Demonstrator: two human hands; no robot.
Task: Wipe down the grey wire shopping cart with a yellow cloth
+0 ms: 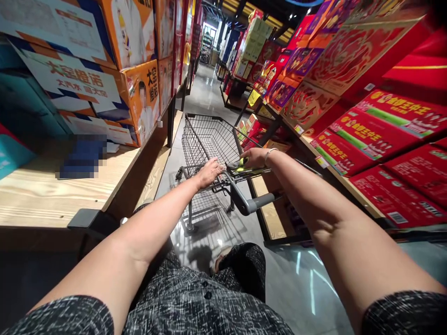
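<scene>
A grey wire shopping cart (pixel 195 139) stands tilted in my view in the aisle before me, its handle (pixel 261 202) at the near right. My left hand (pixel 210 173) rests on the cart's near left side, its fingers bent over the rim. Over the near part of the cart, my right hand (pixel 256 158), with a bracelet at the wrist, curls its fingers on a small grey and yellow-green item (pixel 240 168). That item's kind cannot be made out, as the hand partly covers it. The cart's wire basket shows no goods in its visible part.
Orange and white drink cartons (pixel 139 102) are stacked on a wooden shelf (pixel 38 197) at left, near a blurred dark blue item (pixel 82 157). Red boxes (pixel 370 135) fill the right shelf. A shiny grey floor (pixel 206 83) runs ahead between displays.
</scene>
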